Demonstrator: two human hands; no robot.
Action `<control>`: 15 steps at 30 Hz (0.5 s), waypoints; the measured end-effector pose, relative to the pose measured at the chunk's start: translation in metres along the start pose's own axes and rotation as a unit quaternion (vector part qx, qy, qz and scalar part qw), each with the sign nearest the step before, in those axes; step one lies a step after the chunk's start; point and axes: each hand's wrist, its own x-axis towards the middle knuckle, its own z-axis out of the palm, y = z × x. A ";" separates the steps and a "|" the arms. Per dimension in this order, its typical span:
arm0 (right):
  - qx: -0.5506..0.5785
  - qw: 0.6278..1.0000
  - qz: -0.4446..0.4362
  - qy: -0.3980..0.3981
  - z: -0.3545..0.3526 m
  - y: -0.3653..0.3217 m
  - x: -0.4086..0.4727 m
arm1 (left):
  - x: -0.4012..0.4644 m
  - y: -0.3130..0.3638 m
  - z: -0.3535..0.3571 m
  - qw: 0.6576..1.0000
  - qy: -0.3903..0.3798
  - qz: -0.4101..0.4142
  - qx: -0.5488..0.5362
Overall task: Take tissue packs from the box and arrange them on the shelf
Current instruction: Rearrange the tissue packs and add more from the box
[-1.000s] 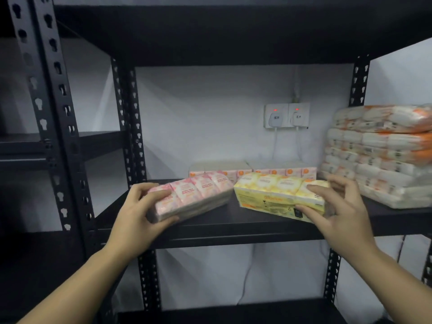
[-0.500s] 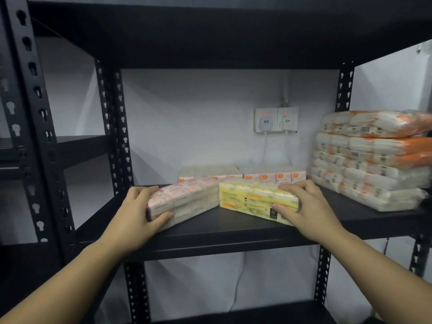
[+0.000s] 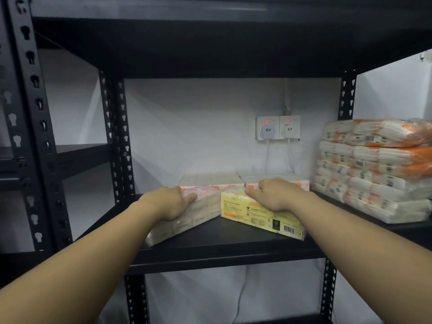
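We find two tissue packs lying on the middle shelf [image 3: 217,251], set at angles so that their inner ends meet in a shallow V, with a row of packs just behind them against the wall.

Left side: the left hand [image 3: 169,203] rests on the pink pack [image 3: 187,218], palm down on its far end. Its fingers [image 3: 190,197] lie nearly straight over the top edge, pressing and not clasping; the thumb is hidden. The forearm reaches in low and straight from the lower left.

Right side: the right hand [image 3: 274,195] sits on the yellow pack [image 3: 261,213], the fingers lightly bent over its top toward the far edge, the knuckles raised. We cannot tell whether they hook that edge or merely press. The forearm comes in from the lower right, wrist level with the pack.

In our judgement the step in hand is squaring both packs against the rear row. To do it well, we would push each outer end inward and back until the long sides lie parallel and flush, keeping pressure flat so the soft wrap does not buckle. The yellow pack's outer corner lies nearest the shelf lip and wants attention first.

Further right, a tall stack of orange packs [image 3: 374,169] stands well apart.
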 end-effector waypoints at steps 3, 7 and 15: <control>-0.009 1.000 0.002 0.004 0.010 0.001 0.007 | 0.001 0.004 0.006 0.999 0.026 0.009 0.022; -0.015 0.997 -0.030 0.069 0.013 0.018 0.000 | -0.008 -0.003 0.009 0.993 0.088 0.055 0.052; -0.050 0.974 -0.094 0.199 0.036 0.054 -0.024 | -0.018 -0.018 0.032 0.945 0.244 0.187 0.110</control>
